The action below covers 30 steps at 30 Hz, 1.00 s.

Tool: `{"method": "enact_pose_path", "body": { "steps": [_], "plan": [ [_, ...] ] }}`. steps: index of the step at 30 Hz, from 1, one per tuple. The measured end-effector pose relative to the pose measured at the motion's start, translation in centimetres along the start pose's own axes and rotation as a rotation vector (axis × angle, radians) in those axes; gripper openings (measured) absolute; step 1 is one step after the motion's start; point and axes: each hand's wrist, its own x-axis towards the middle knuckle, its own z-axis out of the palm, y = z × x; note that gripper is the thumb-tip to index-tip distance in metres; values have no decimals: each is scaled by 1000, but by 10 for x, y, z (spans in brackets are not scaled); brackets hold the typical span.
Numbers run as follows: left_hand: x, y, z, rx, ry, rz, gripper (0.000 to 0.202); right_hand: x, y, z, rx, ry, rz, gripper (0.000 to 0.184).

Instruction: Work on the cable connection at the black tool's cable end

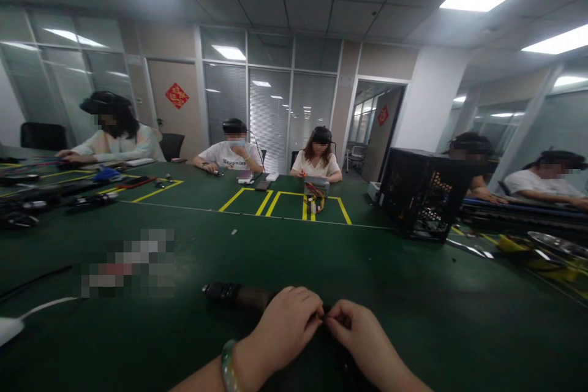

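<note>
A dark cylindrical tool (245,297) with a brownish body, a black collar and a small silver tip lies on the green table, the tip pointing left. My left hand (289,318) lies over or just in front of its right end, fingers bent and closed. Close beside it, my right hand (356,327) pinches thumb and forefinger together. The fingertips of both hands meet at a small dark spot, and what they hold there is hidden. Something dark lies below my hands, too dim to make out. A green bangle (228,367) circles my left wrist.
A black computer case (420,193) stands at the right. A power supply with coloured wires (316,187) sits across the table before a person. Cables and dark parts lie at the far left. A white cable (48,305) runs at the near left. Several people sit around the table.
</note>
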Motion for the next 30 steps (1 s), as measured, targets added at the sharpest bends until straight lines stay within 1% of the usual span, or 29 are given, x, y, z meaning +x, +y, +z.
{"method": "enact_pose_path", "body": {
  "steps": [3,5,11,14,17,19,22,28,30],
  "plan": [
    [1,-1,1,5,7,-3,11,3,2,2,38,24,-2,14],
    [1,-1,1,8,5,4,11,5,3,1,65,17,2,14],
    [-2,-2,0,2,39,75,16,6,3,-2,113,-8,8,13],
    [-3,-2,-2,-13,32,58,17,5,3,-3,91,-26,7,10],
    [-2,-1,-4,-18,32,9,20,5,1,-4,58,-30,12,9],
    [-2,0,-5,-21,29,-19,17,5,0,-4,49,-29,5,10],
    [-2,0,-5,-31,18,-18,11,5,0,-4,47,-31,-11,12],
    [-1,-5,-1,-52,11,3,12,8,3,-3,34,-55,-10,10],
    [-1,-6,0,-51,5,-10,13,9,4,-2,34,-62,-2,9]
  ]
}}
